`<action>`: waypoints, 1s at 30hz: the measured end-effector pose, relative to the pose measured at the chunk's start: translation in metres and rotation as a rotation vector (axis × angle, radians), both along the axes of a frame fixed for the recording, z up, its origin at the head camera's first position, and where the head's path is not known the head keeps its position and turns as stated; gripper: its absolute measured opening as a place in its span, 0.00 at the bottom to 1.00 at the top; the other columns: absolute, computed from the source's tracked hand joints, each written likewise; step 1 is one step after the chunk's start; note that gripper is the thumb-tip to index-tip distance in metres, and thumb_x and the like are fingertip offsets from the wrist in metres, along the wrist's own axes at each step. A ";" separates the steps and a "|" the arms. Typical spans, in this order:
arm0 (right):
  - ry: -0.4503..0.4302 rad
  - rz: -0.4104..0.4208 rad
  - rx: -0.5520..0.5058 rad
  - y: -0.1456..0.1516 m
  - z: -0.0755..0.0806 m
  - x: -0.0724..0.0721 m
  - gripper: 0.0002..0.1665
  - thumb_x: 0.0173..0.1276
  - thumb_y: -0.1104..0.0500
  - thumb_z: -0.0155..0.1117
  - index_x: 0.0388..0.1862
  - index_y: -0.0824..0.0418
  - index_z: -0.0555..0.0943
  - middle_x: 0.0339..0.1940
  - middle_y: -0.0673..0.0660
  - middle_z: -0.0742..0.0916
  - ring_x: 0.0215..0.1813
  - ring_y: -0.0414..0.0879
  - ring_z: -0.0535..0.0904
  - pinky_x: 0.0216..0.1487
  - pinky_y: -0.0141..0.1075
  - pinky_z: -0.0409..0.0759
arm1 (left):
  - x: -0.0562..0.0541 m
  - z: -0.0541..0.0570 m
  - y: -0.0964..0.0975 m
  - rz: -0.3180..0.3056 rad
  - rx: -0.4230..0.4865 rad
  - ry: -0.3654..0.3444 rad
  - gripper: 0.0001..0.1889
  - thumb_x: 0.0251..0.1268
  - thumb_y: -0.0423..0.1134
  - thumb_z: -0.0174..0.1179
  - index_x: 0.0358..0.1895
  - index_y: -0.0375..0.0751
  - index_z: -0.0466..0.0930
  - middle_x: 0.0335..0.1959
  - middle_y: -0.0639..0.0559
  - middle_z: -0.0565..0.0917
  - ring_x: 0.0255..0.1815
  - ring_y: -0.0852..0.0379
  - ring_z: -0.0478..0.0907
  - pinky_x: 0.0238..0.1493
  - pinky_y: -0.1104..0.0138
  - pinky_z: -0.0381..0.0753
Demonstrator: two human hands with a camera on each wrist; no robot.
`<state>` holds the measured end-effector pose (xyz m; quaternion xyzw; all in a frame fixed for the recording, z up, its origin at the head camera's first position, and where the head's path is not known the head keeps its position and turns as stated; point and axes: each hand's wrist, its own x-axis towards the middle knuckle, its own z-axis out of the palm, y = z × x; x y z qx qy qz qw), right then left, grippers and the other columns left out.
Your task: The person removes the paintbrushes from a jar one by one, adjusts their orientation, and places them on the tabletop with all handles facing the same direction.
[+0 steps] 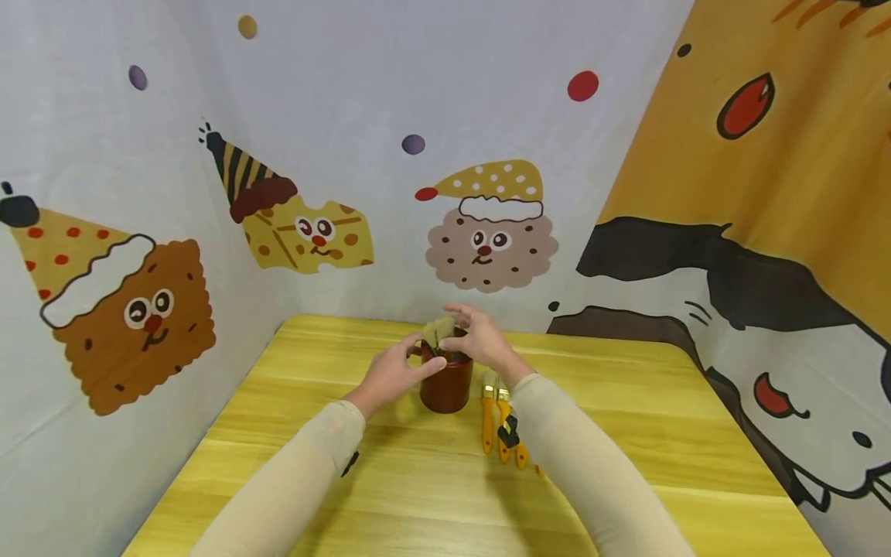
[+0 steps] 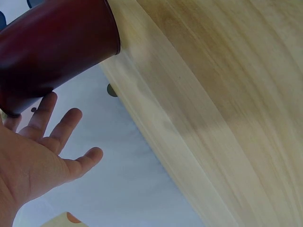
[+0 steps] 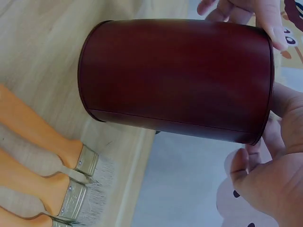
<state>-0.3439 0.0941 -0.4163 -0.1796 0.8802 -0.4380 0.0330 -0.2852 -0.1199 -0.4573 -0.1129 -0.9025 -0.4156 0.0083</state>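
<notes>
Yellow wooden table [image 1: 626,464] with pale grain bands, rounded far corners, set into a fabric-lined corner. White printed backdrop [image 1: 390,70] behind and to the left: cartoon biscuit in spotted hat [image 1: 132,317], cheese in striped hat [image 1: 306,232], round cookie in spotted hat [image 1: 490,247], scattered coloured dots. Orange cartoon-face drape [image 1: 786,201] on the right. Even, diffuse lighting.

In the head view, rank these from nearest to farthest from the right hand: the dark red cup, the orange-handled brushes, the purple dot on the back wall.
1. Dark red cup: directly under the right hand, at table centre.
2. Orange-handled brushes: lying on the table just right of the cup.
3. Purple dot: high on the backdrop, well above the hand.
</notes>
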 end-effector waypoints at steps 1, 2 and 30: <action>0.016 -0.009 0.006 0.000 0.000 0.001 0.44 0.69 0.53 0.80 0.81 0.41 0.72 0.77 0.62 0.79 0.79 0.60 0.75 0.73 0.60 0.78 | 0.000 0.000 0.000 0.002 0.002 -0.001 0.47 0.67 0.76 0.61 0.84 0.58 0.64 0.71 0.45 0.82 0.70 0.41 0.81 0.64 0.41 0.82; 0.031 -0.015 0.013 0.000 0.001 0.001 0.44 0.69 0.53 0.80 0.81 0.40 0.73 0.75 0.62 0.81 0.77 0.60 0.76 0.71 0.60 0.80 | 0.000 0.000 0.000 0.002 0.004 -0.001 0.48 0.67 0.77 0.61 0.84 0.58 0.64 0.71 0.45 0.82 0.70 0.40 0.80 0.64 0.41 0.82; 0.218 -0.001 -0.125 0.028 0.055 0.018 0.41 0.73 0.58 0.76 0.81 0.48 0.71 0.31 0.59 0.84 0.30 0.49 0.77 0.36 0.40 0.78 | 0.001 0.002 0.001 0.025 0.011 -0.041 0.50 0.64 0.79 0.61 0.85 0.61 0.63 0.75 0.44 0.79 0.72 0.40 0.78 0.67 0.39 0.80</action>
